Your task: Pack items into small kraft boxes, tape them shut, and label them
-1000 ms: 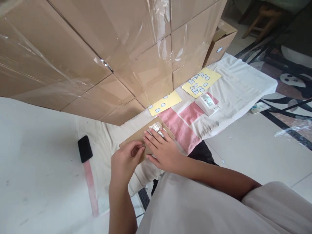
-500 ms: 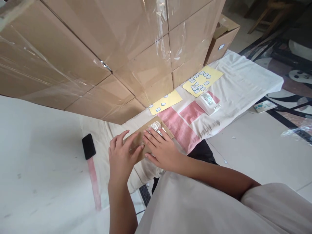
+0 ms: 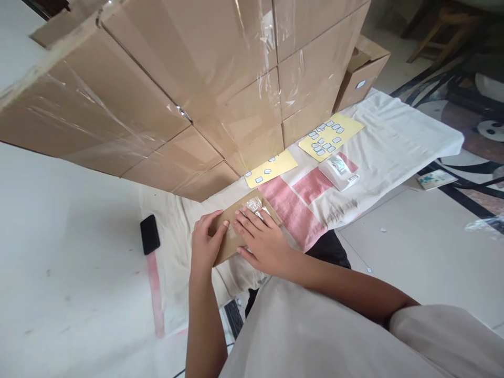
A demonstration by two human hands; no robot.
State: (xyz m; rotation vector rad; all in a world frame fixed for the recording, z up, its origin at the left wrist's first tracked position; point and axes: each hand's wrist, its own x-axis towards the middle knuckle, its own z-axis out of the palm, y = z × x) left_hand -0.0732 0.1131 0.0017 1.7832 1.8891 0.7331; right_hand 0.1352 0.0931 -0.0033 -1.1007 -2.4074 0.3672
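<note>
A flat brown cardboard piece (image 3: pixel 231 242) lies on the cloth in front of me, with crinkled shiny clear plastic (image 3: pixel 252 203) on its far right part. My left hand (image 3: pixel 205 236) holds the cardboard's left edge, thumb on top and fingers curled over the far side. Stretched out flat, my right hand (image 3: pixel 262 239) rests on the plastic and the cardboard, its fingers slightly apart and its palm hiding part of both.
Stacked taped cartons (image 3: pixel 236 121) rise just beyond the cardboard. Yellow sheets with small labels (image 3: pixel 346 128) and a white device (image 3: pixel 339 172) lie to the right on the cloth (image 3: pixel 409 131). A black phone (image 3: pixel 150 234) is at left; an open carton (image 3: pixel 362 73) stands far right.
My left hand has come down from hovering with spread fingers and now grasps the cardboard's left edge. My right hand stays flat on the plastic. The view has shifted slightly.
</note>
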